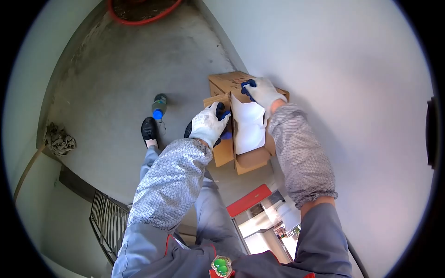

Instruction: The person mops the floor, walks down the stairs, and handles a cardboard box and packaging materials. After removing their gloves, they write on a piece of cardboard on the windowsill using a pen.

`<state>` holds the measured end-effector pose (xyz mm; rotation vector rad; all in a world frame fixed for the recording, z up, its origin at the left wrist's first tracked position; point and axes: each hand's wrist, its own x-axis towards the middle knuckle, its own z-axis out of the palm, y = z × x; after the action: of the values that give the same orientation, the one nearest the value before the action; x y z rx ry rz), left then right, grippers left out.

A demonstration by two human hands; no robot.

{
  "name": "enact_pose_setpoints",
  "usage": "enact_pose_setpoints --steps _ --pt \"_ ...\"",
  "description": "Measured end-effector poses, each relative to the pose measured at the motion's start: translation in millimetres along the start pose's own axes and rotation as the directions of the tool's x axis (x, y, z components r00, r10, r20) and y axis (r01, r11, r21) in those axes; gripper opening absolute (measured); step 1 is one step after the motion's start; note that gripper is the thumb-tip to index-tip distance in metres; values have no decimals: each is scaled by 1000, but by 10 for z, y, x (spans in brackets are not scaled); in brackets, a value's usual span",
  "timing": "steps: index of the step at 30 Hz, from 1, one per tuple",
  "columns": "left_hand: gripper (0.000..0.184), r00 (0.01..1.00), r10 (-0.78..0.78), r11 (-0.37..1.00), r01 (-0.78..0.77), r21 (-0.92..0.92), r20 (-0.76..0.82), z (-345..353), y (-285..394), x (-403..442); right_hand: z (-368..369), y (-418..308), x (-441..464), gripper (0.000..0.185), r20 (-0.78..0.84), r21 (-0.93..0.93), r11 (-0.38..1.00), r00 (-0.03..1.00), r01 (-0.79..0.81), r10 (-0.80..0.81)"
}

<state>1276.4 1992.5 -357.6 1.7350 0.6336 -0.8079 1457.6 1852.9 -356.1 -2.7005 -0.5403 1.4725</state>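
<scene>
An open cardboard box (224, 153) stands on the floor against the white wall, its flaps folded outward. White sheet-like material (249, 127) with a curved edge lies in its opening; whether it is paper or foam I cannot tell. My left hand (210, 123), in a white glove with dark blue fingers, is closed on the box's left flap. Wearing a matching glove, my right hand (262, 92) is over the far right part of the box with its fingers curled in. What those fingers hold, if anything, is hidden.
Behind the open box is another cardboard surface (227, 81) with print. A bottle with a blue cap (158, 114) lies near my black shoe (149, 129). A red-rimmed basin (143, 22) is at the top, a mop (59, 140) at left, and a metal railing (107, 217) lower left.
</scene>
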Motion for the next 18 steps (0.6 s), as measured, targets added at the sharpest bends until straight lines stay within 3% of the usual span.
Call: enact_pose_setpoints --steps 2,3,6,10,11,15,18 --pt "48 986 67 997 -71 -23 -151 -69 -38 1 -68 75 -136 32 31 329 944 999 26 -39" --pt "46 969 102 993 -112 -29 -227 -118 -8 10 -147 26 -276 31 23 234 966 992 112 -121" --pt "49 969 172 985 -166 48 -179 -317 188 69 45 319 -412 31 -203 -273 889 881 368 -427" --pt "52 946 312 942 -296 158 -87 -286 370 345 52 437 -270 25 -177 110 972 966 209 -188" --pt "49 943 328 942 -322 97 -58 -283 382 417 102 516 -150 24 -203 103 978 967 180 -157" --pt "44 947 317 920 -297 254 -41 -434 542 580 -103 261 106 27 -100 20 1000 995 -7 9" --pt "45 952 303 891 -264 370 -51 -458 584 733 -139 126 107 26 -121 -55 997 991 56 -62"
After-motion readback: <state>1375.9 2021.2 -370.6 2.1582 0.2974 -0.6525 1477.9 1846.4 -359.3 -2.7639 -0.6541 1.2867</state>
